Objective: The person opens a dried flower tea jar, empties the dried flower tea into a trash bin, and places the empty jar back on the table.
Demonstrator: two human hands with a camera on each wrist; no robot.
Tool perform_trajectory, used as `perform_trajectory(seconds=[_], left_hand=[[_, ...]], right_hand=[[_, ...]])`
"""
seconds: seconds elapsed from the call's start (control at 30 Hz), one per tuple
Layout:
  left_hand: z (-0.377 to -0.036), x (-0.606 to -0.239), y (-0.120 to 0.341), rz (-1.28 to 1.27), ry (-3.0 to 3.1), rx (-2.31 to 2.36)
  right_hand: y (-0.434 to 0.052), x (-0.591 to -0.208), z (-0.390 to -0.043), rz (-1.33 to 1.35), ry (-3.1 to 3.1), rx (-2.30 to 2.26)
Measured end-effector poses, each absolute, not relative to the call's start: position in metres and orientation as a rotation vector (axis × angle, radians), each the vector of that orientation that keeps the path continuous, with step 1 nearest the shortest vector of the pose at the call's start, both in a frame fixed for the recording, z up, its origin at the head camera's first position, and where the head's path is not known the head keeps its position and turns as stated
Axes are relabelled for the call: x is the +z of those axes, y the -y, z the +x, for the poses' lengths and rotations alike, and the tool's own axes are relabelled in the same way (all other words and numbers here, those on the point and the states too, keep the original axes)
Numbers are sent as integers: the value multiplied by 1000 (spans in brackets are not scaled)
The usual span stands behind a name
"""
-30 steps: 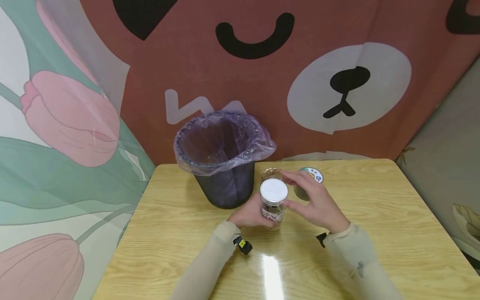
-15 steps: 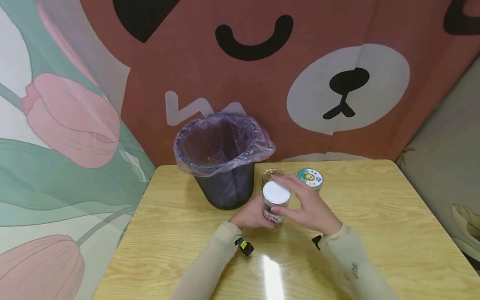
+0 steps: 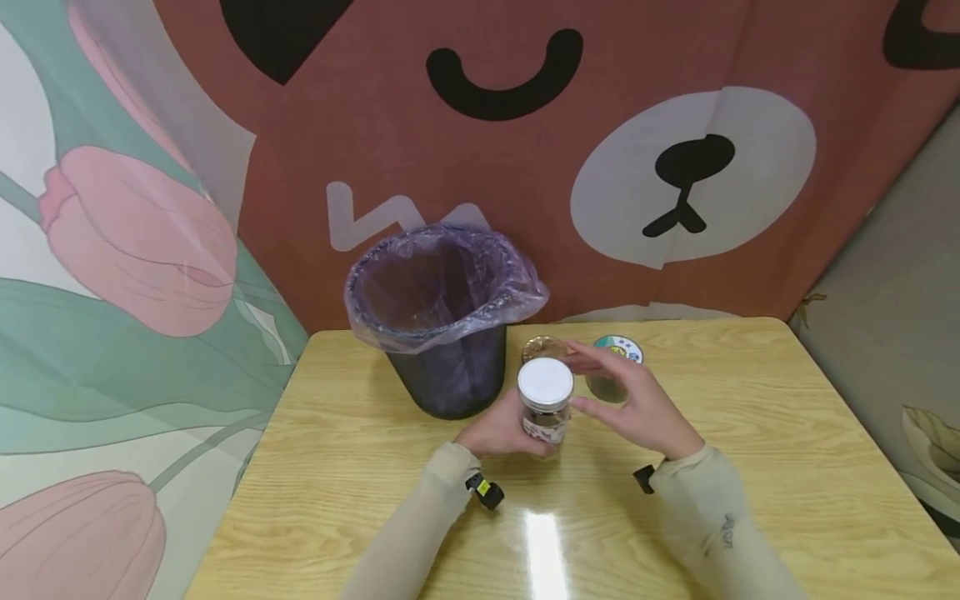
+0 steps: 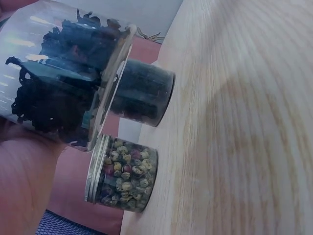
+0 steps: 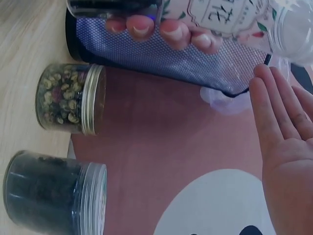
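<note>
Head view: L hand (image 3: 501, 429) gripped the clear jar (image 3: 546, 407) low on its body, upright; this prob. left the white lid (image 3: 546, 382) uncovered & the contents steady. R hand (image 3: 641, 404) stood immediately right of the jar, fingers extended, thumb close to the lid's side; contact n/c (not confirmed). The spread pos. suggested a guide or a ready grasp, not a load-bearing hold. The gold-lidded jar (image 3: 542, 347) stood just beyond the clear jar; the dark jar (image 3: 609, 388) stood behind R hand, partly masked by it. The bin (image 3: 453, 387) stood beyond L hand, to its left, w/ the liner (image 3: 491, 312) folded over the rim, presumably to stop slippage. L wrist view: dark leaves (image 4: 58, 93) lay inside the clear jar, base toward the tabletop (image 4: 244, 122) & apparently raised off it, i.e. L hand seemed to carry the wt. The other 2 jars rested on the tabletop past it, prob. set aside for hand clearance. R wrist view: L hand fingertips (image 5: 172, 33) wrapped the jar beside the label (image 5: 222, 17), a hold that resists rotation; R hand fingers (image 5: 266, 112) were straight & held nothing.
</note>
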State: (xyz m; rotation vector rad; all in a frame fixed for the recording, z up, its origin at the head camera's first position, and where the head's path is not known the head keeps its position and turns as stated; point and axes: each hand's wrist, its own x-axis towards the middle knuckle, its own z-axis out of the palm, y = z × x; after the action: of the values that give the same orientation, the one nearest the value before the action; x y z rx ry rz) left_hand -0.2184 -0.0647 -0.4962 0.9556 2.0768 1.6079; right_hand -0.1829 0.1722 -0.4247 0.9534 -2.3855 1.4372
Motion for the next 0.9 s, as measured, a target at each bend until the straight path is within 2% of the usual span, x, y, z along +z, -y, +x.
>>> perform_trajectory(seconds=[0.27,0.63,0.9], left_hand=[[-218,-495,67,967,-2081,1598],[-216,-494,64,959,-2110,1586],[-217,-495,62,966,-2125,1570]], right_hand=[[-165,-424,-181,1007,2298,1390],[-138,-420,-173,866,2359,1211],[-140,-420,-171,866,2337,1310]])
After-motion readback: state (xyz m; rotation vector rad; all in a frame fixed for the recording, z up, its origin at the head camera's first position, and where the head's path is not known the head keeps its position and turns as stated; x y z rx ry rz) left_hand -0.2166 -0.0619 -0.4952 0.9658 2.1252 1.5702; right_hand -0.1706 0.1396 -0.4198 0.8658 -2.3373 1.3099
